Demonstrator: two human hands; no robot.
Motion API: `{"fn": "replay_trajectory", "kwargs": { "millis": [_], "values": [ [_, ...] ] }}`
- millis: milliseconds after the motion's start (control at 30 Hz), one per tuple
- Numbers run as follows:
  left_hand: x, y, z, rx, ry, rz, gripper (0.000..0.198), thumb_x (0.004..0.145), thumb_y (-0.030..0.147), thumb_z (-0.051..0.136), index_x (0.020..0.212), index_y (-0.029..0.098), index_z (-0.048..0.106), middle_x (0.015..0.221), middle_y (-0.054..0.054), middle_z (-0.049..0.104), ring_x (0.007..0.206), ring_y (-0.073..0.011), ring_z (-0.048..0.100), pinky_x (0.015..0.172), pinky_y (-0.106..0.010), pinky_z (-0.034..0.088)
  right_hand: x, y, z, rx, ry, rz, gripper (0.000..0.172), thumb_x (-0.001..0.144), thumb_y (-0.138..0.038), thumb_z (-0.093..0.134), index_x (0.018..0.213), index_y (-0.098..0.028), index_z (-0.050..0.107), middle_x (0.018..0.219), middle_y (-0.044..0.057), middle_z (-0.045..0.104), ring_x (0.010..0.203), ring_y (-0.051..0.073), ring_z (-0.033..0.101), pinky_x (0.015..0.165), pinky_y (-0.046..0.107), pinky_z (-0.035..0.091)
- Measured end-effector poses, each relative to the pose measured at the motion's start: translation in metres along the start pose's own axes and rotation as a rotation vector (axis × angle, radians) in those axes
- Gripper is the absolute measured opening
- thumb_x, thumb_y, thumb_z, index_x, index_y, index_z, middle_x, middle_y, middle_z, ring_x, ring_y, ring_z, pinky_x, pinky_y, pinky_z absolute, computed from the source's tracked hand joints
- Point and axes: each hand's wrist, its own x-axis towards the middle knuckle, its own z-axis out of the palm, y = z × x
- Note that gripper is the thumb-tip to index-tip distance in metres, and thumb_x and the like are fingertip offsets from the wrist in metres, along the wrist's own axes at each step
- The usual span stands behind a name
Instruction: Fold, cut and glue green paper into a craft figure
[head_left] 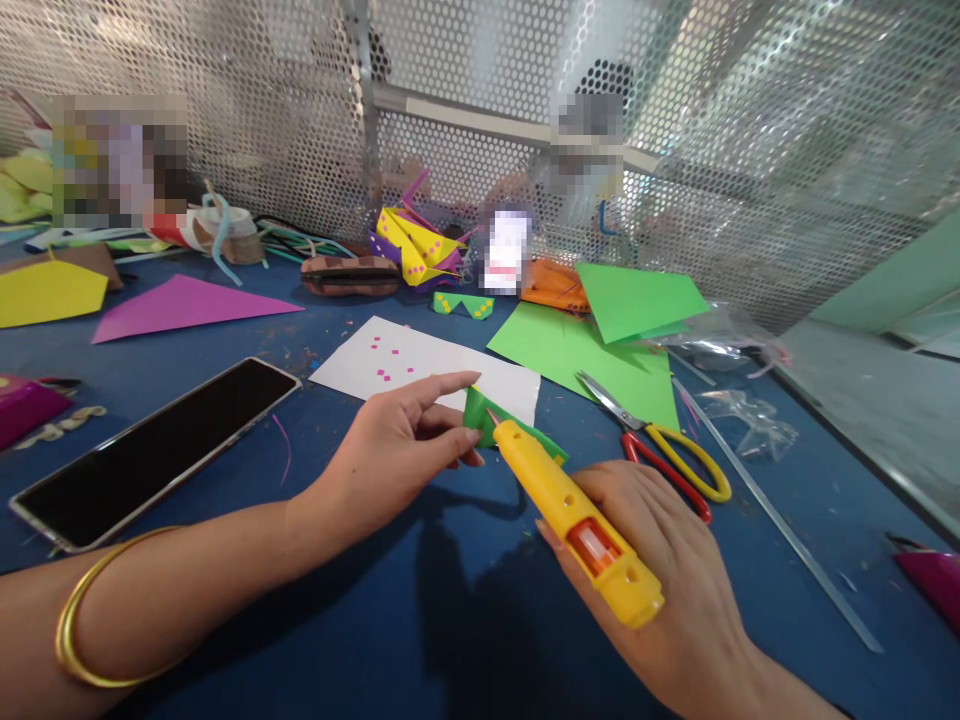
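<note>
In the head view, the left hand (pixel 401 430), at frame centre, pinched a green paper piece (pixel 474 415) between thumb and fingers, index finger extended. At lower right, the right hand (pixel 664 560) curled around a yellow glue gun (pixel 536 470), nozzle against or just above the paper.
</note>
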Motion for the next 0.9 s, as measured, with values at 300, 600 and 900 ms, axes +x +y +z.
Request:
{"fn": "replay_trajectory", "kwargs": {
  "millis": [300,600,900],
  "values": [
    [0.0001,0.0005,0.0009,-0.002,0.0,-0.009,0.061,0.08,0.024,0.07,0.137,0.014,0.052,0.066,0.005,0.07,0.065,-0.0127,0.068,0.066,-0.024,0.052,-0.0008,0.0002,0.0002,-0.018,-0.004,0.001,0.004,0.089,-0.014,0.054,0.087,-0.017,0.053,0.071,0.004,0.06,0.064,0.018,0.056,0.061,0.032,0.043],
    [-0.0008,0.0006,0.0004,0.003,0.001,-0.01,0.06,0.08,0.024,0.069,0.137,0.014,0.053,0.065,0.005,0.07,0.066,-0.0134,0.068,0.067,-0.025,0.053,-0.0011,0.0004,0.001,-0.029,-0.002,0.01,0.004,0.089,-0.014,0.054,0.087,-0.017,0.053,0.071,0.004,0.059,0.065,0.018,0.056,0.062,0.032,0.042],
    [0.0002,0.0014,0.0005,-0.01,0.002,-0.014,0.06,0.079,0.024,0.071,0.136,0.014,0.054,0.065,0.005,0.07,0.065,-0.0117,0.068,0.066,-0.022,0.053,-0.0007,0.0002,-0.0007,-0.054,-0.006,0.006,0.005,0.088,-0.014,0.053,0.085,-0.018,0.053,0.068,0.003,0.058,0.061,0.018,0.055,0.059,0.032,0.042]
  ]
}}
